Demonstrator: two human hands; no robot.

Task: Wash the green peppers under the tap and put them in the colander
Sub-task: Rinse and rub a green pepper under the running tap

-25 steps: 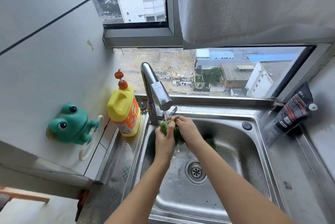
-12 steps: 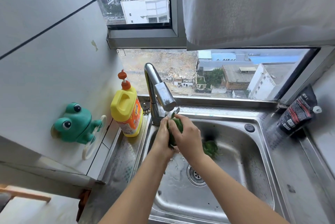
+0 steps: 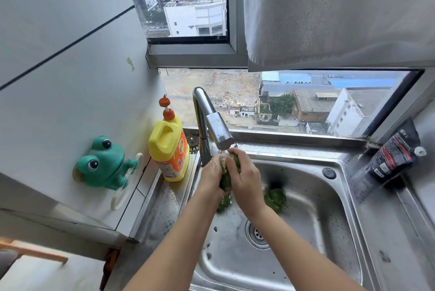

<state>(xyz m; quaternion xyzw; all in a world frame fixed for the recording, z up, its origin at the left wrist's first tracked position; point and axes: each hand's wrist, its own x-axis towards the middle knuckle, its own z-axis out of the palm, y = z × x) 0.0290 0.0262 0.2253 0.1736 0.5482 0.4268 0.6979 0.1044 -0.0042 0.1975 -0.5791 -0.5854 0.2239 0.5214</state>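
Sink [image 3: 303,199], far-left corner under tap [image 3: 217,130]: left hand [image 3: 210,174] and right hand [image 3: 246,180] both curled round one pepper [image 3: 226,182]; light, hollow-stiff, wet and slick, so I'd hold mid-body, palms cupped, not the tip.

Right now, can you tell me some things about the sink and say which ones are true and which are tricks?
1. Both hands hold one pepper under the tap. True: the left hand and right hand grip a green pepper below the tap.
2. The yellow bottle stands right of the sink. False: the yellow detergent bottle stands left of the sink, beside the tap.
3. Another pepper lies in the sink. True: a second green pepper lies in the basin.
4. A colander sits in the sink. False: none is in view.
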